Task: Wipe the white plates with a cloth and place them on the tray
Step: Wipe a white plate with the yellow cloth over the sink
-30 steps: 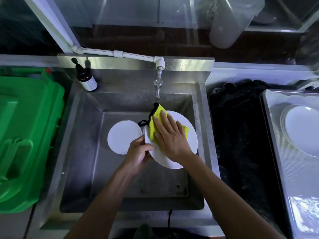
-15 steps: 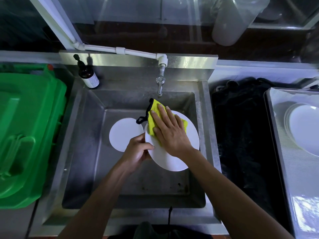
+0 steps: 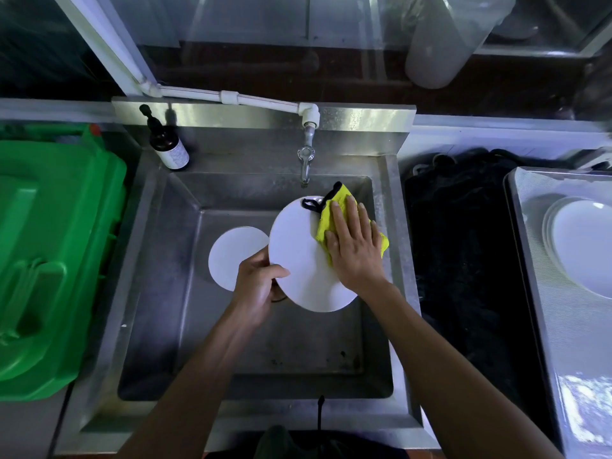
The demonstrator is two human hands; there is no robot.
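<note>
Over the steel sink [image 3: 159, 293] my left hand [image 3: 256, 286] grips the lower left rim of a white plate [image 3: 298, 256], held tilted. My right hand [image 3: 354, 246] lies flat on a yellow cloth [image 3: 326, 217] with a black loop, pressing it against the plate's right side. A second white plate [image 3: 231, 253] lies on the sink floor to the left, partly behind the held one. On the silver tray [image 3: 536, 293] at the far right rest stacked white plates [image 3: 583, 246].
A tap [image 3: 306, 160] hangs over the sink's back edge, just above the held plate. A brown pump bottle [image 3: 167, 144] stands at the back left corner. A green plastic bin [image 3: 49, 260] fills the left side. Black cloth [image 3: 463, 260] covers the counter between sink and tray.
My right hand has slid the cloth from the plate's left-centre to its right edge. The plate's left half is now uncovered. My left hand keeps its grip.
</note>
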